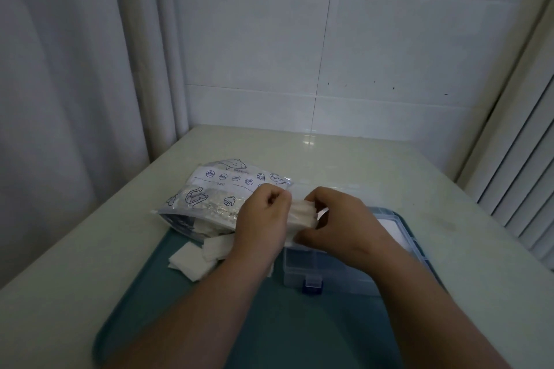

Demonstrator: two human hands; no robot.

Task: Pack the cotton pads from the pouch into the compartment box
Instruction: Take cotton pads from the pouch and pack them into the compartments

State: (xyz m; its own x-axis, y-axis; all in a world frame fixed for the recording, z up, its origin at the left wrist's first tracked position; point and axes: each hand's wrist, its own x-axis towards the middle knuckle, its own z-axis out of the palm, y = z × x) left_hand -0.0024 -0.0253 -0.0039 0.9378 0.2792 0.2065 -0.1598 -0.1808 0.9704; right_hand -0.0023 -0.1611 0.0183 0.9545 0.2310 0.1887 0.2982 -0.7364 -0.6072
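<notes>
While the left grip (pixel 263 219) and right grip (pixel 338 219) pinch a pad stack (pixel 302 214) between them over the box (pixel 329 269), loose pads (pixel 195 257) lie by the pouch (pixel 215 198). Soft, light, likely to splay: squeeze its flat faces.

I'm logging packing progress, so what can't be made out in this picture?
Head view:
- compartment box: the right hand and forearm cover most of it; which compartments hold pads is hidden.
- stack of cotton pads: held between both hands, the left hand covering one end; count unreadable.
- pouch: its printed face hides most of what remains inside; the print is too small to read.
</notes>
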